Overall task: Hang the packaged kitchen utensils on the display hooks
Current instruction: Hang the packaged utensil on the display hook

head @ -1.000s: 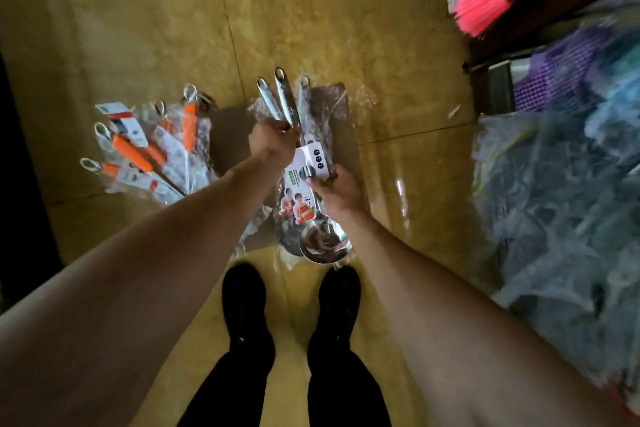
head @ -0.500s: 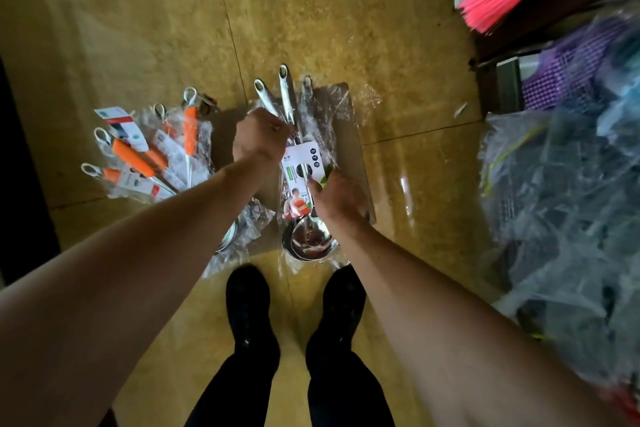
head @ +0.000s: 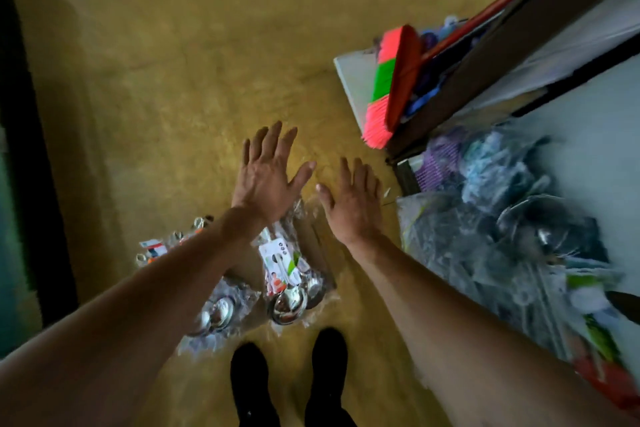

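Note:
Packaged steel ladles in clear plastic with white label cards lie on the yellow floor in front of my black shoes. A second bundle of ladles lies to their left, partly under my left forearm. Orange-handled utensils in plastic peek out further left. My left hand hovers above the ladles with its fingers spread and holds nothing. My right hand is beside it, also flat, spread and empty. No display hooks are in view.
A heap of plastic-wrapped goods fills the right side. A pink and green broom head leans by a dark shelf frame. My shoes stand at the bottom. A dark edge runs along the left.
Both hands have let go of the ladle package and lifted off it with spread fingers. The view has tilted up and swung, and the image is blurred by motion.

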Action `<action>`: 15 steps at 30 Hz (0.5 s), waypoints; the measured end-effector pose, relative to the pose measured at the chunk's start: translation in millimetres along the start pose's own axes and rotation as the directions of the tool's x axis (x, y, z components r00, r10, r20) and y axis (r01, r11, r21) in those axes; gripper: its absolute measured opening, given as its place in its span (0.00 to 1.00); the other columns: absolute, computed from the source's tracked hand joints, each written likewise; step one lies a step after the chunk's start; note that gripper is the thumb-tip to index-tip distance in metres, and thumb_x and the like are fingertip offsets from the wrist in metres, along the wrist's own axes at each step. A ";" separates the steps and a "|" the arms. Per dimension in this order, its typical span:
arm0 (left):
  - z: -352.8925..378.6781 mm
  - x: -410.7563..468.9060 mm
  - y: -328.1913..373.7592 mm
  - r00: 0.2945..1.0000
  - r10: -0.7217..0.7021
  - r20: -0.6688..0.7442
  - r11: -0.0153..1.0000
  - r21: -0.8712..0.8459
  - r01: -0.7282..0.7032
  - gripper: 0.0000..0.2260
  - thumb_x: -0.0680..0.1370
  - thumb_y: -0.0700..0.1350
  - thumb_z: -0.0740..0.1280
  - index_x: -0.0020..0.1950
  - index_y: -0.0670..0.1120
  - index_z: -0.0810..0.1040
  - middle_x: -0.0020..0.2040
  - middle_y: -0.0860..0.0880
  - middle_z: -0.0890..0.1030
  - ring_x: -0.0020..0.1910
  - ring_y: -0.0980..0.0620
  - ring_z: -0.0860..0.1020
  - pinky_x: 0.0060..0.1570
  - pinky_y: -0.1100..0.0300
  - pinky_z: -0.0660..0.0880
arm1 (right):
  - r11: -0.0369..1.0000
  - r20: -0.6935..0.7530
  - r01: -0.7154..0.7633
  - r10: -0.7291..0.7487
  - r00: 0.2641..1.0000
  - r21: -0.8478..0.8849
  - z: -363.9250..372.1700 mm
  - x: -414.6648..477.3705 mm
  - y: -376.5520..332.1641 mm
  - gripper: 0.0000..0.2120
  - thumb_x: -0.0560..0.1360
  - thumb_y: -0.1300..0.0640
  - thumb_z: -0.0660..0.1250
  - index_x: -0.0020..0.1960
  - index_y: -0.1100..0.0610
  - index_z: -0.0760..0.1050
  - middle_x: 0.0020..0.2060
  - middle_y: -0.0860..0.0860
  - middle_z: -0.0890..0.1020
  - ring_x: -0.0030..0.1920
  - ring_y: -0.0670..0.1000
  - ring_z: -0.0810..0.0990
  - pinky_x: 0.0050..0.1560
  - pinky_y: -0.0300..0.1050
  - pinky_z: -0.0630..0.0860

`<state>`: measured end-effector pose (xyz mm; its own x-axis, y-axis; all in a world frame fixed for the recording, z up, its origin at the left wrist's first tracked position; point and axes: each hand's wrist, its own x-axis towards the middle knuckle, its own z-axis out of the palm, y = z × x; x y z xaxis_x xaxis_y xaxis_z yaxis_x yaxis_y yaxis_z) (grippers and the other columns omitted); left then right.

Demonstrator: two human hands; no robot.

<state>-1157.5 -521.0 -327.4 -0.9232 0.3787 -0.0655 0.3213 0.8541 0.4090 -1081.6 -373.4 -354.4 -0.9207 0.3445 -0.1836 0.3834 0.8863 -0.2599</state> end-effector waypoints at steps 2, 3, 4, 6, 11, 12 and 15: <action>-35.6 20.6 36.1 0.994 0.111 -0.002 0.992 0.054 -0.111 0.33 0.79 0.66 0.53 0.77 0.46 0.66 0.77 0.41 0.64 0.74 0.36 0.63 0.72 0.36 0.59 | 1.000 -0.046 0.011 -0.011 0.999 -0.005 -47.7 10.1 7.3 0.37 0.78 0.34 0.44 0.77 0.57 0.60 0.75 0.62 0.63 0.75 0.63 0.61 0.73 0.63 0.60; -52.7 28.7 53.4 0.986 0.168 0.000 0.983 0.077 -0.168 0.34 0.79 0.67 0.53 0.77 0.47 0.65 0.78 0.41 0.64 0.75 0.36 0.63 0.73 0.36 0.58 | 1.000 -0.067 0.011 -0.011 0.998 -0.008 -70.5 12.0 12.0 0.37 0.78 0.34 0.45 0.78 0.57 0.60 0.76 0.61 0.62 0.76 0.63 0.60 0.74 0.63 0.59; -69.4 35.5 70.2 0.975 0.223 0.008 0.970 0.100 -0.223 0.34 0.79 0.67 0.52 0.77 0.46 0.65 0.77 0.41 0.64 0.75 0.36 0.63 0.73 0.36 0.58 | 1.000 -0.105 0.007 -0.008 0.994 -0.011 -91.8 12.0 17.9 0.37 0.79 0.34 0.46 0.78 0.57 0.61 0.76 0.61 0.63 0.75 0.63 0.61 0.73 0.63 0.59; -98.9 44.9 102.7 0.945 0.326 0.032 0.935 0.134 -0.327 0.37 0.78 0.69 0.48 0.77 0.45 0.66 0.77 0.40 0.64 0.75 0.36 0.63 0.73 0.35 0.58 | 1.000 -0.191 -0.028 0.025 0.981 -0.014 -130.8 5.9 30.6 0.35 0.79 0.35 0.50 0.76 0.58 0.63 0.74 0.62 0.66 0.73 0.64 0.64 0.71 0.64 0.63; -146.6 34.3 175.8 0.857 0.504 0.109 0.838 0.175 -0.516 0.38 0.77 0.69 0.48 0.77 0.45 0.66 0.77 0.40 0.65 0.75 0.36 0.63 0.73 0.34 0.57 | 0.980 -0.300 -0.198 0.192 0.934 0.011 -200.8 -36.2 65.3 0.35 0.79 0.35 0.50 0.75 0.59 0.64 0.72 0.62 0.68 0.72 0.64 0.66 0.70 0.63 0.65; -151.5 26.8 189.6 0.832 0.540 0.130 0.813 0.175 -0.555 0.38 0.77 0.69 0.48 0.77 0.45 0.66 0.77 0.40 0.65 0.75 0.36 0.63 0.73 0.34 0.57 | 0.973 -0.318 -0.229 0.224 0.921 0.022 -211.3 -49.9 72.1 0.35 0.79 0.35 0.49 0.75 0.58 0.64 0.72 0.62 0.68 0.72 0.64 0.66 0.70 0.63 0.65; -154.7 -2.0 231.5 0.746 0.641 0.179 0.723 0.186 -0.665 0.38 0.77 0.70 0.48 0.76 0.46 0.68 0.76 0.41 0.67 0.75 0.38 0.64 0.73 0.36 0.58 | 0.943 -0.371 -0.326 0.326 0.869 0.067 -239.1 -100.2 94.0 0.35 0.79 0.35 0.50 0.75 0.59 0.65 0.73 0.62 0.68 0.72 0.64 0.67 0.70 0.61 0.65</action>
<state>-1113.8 -379.2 -91.7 -0.4454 0.8939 0.0504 0.8858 0.4318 0.1702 -970.8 -250.6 -133.8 -0.7023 0.7037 0.1076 0.6664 0.7030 -0.2485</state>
